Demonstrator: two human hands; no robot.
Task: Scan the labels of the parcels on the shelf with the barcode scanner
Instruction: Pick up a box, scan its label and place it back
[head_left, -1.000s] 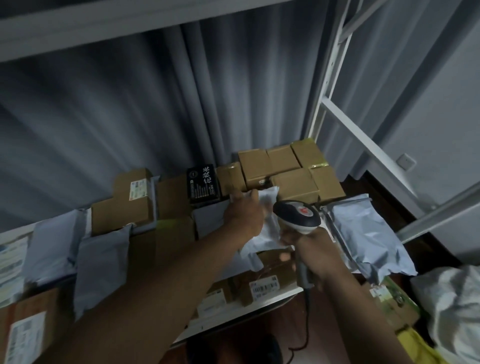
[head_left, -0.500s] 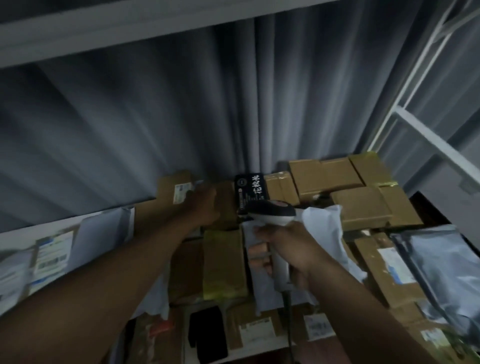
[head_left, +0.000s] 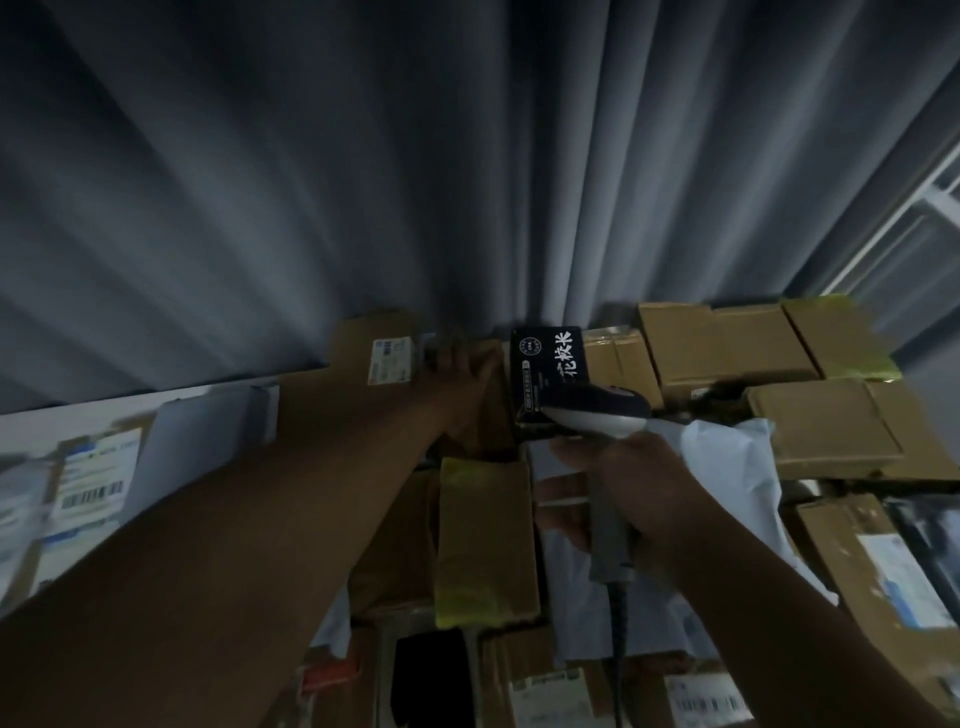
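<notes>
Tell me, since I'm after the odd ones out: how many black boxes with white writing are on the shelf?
1: the black box stands at the back, just beyond the scanner. Others may be hidden.

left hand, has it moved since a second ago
Yes. The left hand went left from the white bag, past the black box, to a brown box beside it.

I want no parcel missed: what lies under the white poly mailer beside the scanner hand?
Cardboard boxes show past the white poly mailer on its right edge. The right hand, gripping the barcode scanner, and the mailer itself hide whatever lies directly beneath.
</notes>
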